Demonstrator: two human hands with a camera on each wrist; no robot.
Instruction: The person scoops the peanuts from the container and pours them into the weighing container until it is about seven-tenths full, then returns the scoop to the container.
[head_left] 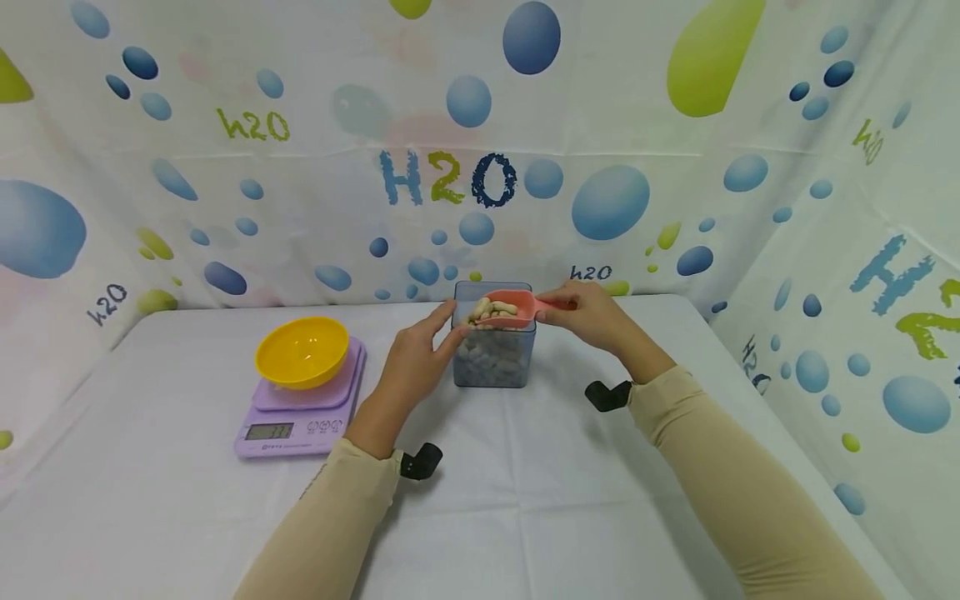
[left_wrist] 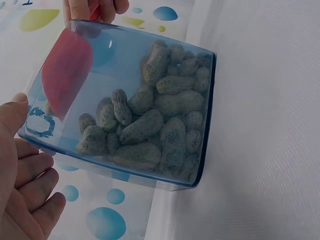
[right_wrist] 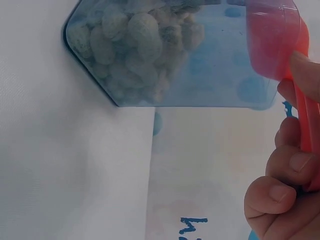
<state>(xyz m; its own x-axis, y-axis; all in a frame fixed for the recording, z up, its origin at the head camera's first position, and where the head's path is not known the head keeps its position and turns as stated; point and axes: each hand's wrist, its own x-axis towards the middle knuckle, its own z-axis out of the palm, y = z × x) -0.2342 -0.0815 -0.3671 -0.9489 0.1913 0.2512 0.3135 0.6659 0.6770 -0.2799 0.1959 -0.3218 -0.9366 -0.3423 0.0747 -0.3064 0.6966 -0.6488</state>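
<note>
A clear bluish container (head_left: 491, 358) stands upright at the back middle of the table, with unshelled peanuts (left_wrist: 142, 127) inside. My right hand (head_left: 592, 317) grips the handle of a coral-red scoop (right_wrist: 272, 37), its fingers curled around it. Several peanuts (head_left: 495, 309) lie in the scoop's bowl, which is at the container's mouth, partly below the rim. With its thumb and index finger spread, my left hand (head_left: 416, 358) touches the container's left side near the top. In the left wrist view its other fingers (left_wrist: 37, 187) are loosely bent, apart from the wall.
Left of the container, a lilac kitchen scale (head_left: 292, 425) carries a yellow bowl (head_left: 302, 354); its display is lit with digits too small to read surely. A white cloth (head_left: 480, 517) covers the table. Behind and at the sides hangs a patterned curtain (head_left: 300, 208).
</note>
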